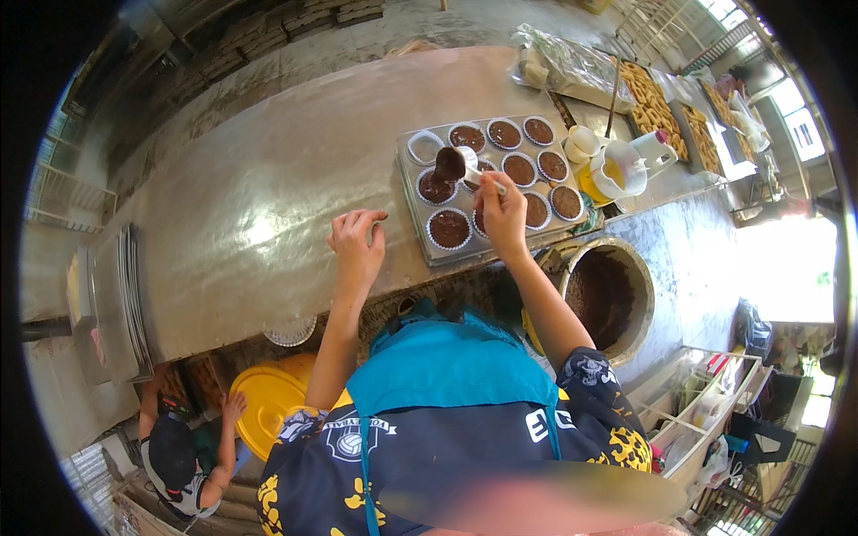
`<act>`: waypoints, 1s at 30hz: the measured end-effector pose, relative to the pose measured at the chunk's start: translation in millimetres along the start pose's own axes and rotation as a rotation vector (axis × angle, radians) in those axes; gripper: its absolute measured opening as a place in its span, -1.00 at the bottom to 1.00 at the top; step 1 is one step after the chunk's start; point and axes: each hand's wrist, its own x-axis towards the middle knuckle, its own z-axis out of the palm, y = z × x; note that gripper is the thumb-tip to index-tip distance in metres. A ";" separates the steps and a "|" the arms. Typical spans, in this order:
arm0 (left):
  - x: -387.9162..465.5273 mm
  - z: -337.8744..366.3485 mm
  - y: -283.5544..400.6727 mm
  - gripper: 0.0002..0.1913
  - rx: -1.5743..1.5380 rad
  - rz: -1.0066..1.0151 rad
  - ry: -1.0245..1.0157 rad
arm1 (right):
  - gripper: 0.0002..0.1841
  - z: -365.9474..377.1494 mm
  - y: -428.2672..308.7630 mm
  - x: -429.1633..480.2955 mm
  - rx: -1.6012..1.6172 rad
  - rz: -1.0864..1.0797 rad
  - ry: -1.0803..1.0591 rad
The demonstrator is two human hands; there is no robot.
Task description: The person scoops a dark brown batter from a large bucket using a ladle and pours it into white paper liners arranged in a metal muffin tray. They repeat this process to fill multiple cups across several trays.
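Observation:
My right hand [504,218] grips the handle of a small white measuring scoop [470,161]. The scoop is tipped on its side, and dark brown batter [450,165] hangs from its mouth over a paper-lined cup [436,190] at the left of a metal muffin tray [413,194]. Brown batter sits in most of the white paper liners; the far-left paper liner [425,147] holds none. My right hand and wrist partly hide some near cups. Left of the tray, my left hand [357,240] hovers above the metal table [221,201], empty, fingers loosely bent and thumb apart.
A large bucket [645,295] of brown batter stands right of my body, below the table edge. White pitchers [627,175] and trays of baked pieces [653,110] are at the right. A co-worker [177,449] is at lower left, beside a yellow lid [265,409].

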 end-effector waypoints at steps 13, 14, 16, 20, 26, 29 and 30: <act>-8.5 6.4 11.8 -0.71 -0.028 -0.036 0.028 | -0.63 -22.6 -8.0 28.7 1.491 0.832 -0.028; -8.9 7.1 13.7 -0.70 -0.025 -0.040 0.039 | -0.62 -28.0 -10.6 28.5 1.540 0.854 -0.027; -7.1 7.8 18.0 -0.69 -0.059 -0.067 0.050 | -0.62 -47.7 -14.2 26.0 1.654 0.841 -0.066; -5.3 9.8 38.2 -0.68 -0.097 -0.023 0.105 | -0.60 -140.5 1.4 1.0 1.490 0.581 0.012; -9.9 15.6 99.2 -0.68 -0.130 0.095 0.169 | -0.60 -290.0 115.3 -105.1 0.519 0.475 0.508; -21.4 27.4 139.2 -0.72 -0.128 0.154 0.139 | -0.60 -310.3 204.2 -144.5 -0.043 0.622 0.488; -27.2 33.9 152.6 -0.73 -0.127 0.177 0.114 | -0.62 -312.6 231.7 -150.5 -0.059 0.647 0.439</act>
